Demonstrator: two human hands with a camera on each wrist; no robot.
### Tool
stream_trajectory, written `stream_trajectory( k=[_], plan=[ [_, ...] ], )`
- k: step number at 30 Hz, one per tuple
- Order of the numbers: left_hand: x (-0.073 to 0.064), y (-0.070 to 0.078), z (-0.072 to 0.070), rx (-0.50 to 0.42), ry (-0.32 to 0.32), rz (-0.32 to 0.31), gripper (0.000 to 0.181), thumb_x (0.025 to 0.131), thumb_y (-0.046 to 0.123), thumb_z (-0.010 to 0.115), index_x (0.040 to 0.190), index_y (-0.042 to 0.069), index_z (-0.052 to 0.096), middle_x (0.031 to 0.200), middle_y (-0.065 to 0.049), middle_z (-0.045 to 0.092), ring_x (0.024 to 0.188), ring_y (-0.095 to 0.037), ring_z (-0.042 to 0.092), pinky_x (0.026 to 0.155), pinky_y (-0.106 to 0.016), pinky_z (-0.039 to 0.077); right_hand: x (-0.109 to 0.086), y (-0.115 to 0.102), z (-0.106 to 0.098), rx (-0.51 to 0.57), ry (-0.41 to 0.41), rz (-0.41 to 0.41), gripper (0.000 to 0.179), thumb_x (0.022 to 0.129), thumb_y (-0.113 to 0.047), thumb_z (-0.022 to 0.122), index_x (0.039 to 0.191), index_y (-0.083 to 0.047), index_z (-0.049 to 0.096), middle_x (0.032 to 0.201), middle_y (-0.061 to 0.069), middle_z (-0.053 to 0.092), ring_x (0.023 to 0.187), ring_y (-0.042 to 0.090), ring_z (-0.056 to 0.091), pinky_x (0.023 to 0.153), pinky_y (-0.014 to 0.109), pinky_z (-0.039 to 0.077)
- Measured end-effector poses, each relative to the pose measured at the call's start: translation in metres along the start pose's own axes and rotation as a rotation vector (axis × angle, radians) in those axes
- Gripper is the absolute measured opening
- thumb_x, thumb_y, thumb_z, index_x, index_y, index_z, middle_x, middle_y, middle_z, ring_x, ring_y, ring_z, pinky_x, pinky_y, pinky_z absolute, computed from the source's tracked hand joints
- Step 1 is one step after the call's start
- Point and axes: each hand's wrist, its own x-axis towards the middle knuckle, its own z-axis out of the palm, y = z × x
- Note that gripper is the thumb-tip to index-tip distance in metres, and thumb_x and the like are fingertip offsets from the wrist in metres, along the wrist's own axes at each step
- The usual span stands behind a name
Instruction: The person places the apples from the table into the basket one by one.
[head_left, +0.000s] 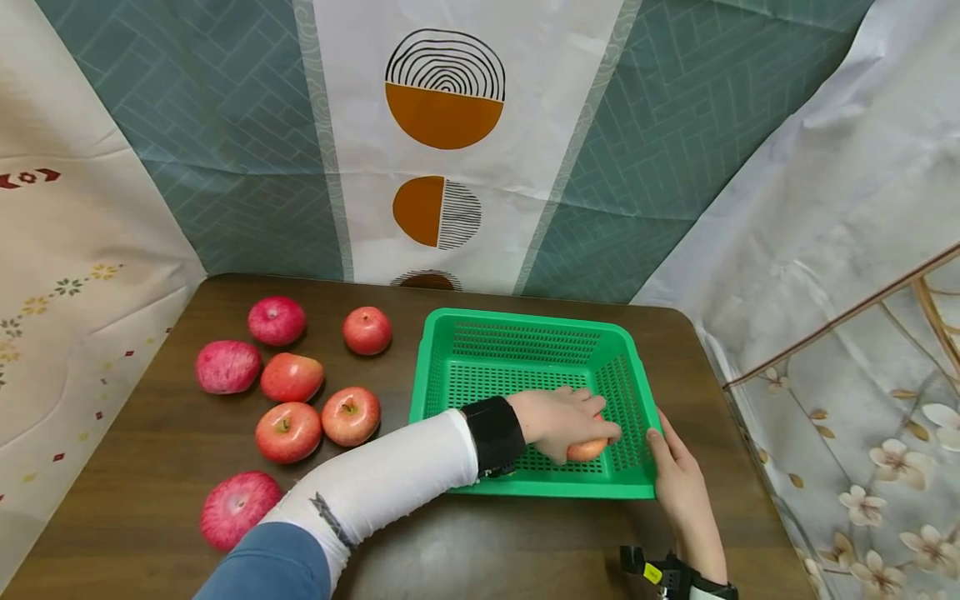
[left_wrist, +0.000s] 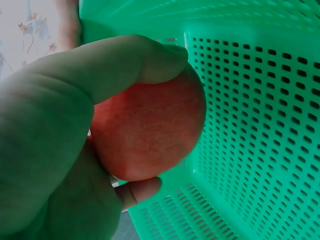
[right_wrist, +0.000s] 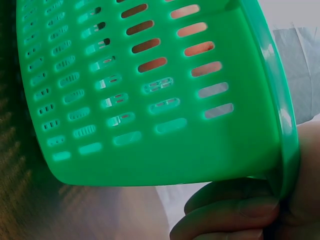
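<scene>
Right hand (head_left: 681, 473) grips the rim at the near right of the green basket (head_left: 525, 317). Left hand (head_left: 566, 422) inside basket, fingers curled round a red apple (head_left: 588, 451); can't tell if it's touching the floor. Seven red-pink fruits (head_left: 292, 379) on table (head_left: 420, 550), left of basket. Patterned cloth (head_left: 465, 192) behind basket.

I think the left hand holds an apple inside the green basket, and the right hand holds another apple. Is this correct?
The right hand is misread: it grips the green basket, as the head view shows. The left hand does hold an apple inside it.
</scene>
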Motion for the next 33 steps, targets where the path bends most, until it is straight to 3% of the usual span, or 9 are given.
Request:
stream_trajectory(
  k=[5,10,20,33],
  plan=[
    [0.008,0.003,0.001,-0.033,0.007,0.013,0.068,0.081,0.023,0.082,0.135,0.043,0.047,0.12,0.007,0.043,0.105,-0.01,0.041,0.086,-0.024,0.044,-0.001,-0.001,-0.001,-0.015,0.009,-0.01,0.061,0.102,-0.061,0.029,0.157,-0.036,0.018,0.131,0.019,0.051,0.081,0.021,0.059,0.073,0.037,0.047],
    [0.016,0.006,0.003,0.001,-0.002,0.018,0.063,0.084,0.025,0.079,0.135,0.044,0.048,0.12,0.005,0.047,0.104,-0.01,0.043,0.083,-0.024,0.046,-0.001,-0.001,-0.001,-0.022,0.007,-0.025,0.061,0.103,-0.06,0.028,0.158,-0.035,0.017,0.135,0.018,0.049,0.084,0.022,0.058,0.075,0.037,0.046],
    [0.024,0.008,0.01,0.028,-0.028,0.011,0.063,0.083,0.028,0.079,0.135,0.042,0.046,0.125,0.005,0.044,0.106,-0.01,0.043,0.09,-0.027,0.045,-0.002,-0.001,-0.001,-0.062,0.014,-0.056,0.06,0.106,-0.054,0.028,0.159,-0.029,0.017,0.107,0.021,0.056,0.076,0.022,0.056,0.07,0.037,0.046],
    [0.034,0.012,0.012,0.007,-0.054,-0.008,0.063,0.085,0.03,0.077,0.136,0.048,0.044,0.134,0.002,0.042,0.114,-0.011,0.043,0.087,-0.027,0.047,-0.001,0.001,-0.002,-0.061,0.014,-0.074,0.059,0.106,-0.054,0.028,0.159,-0.03,0.019,0.128,0.02,0.053,0.085,0.023,0.055,0.073,0.037,0.045]
  ],
)
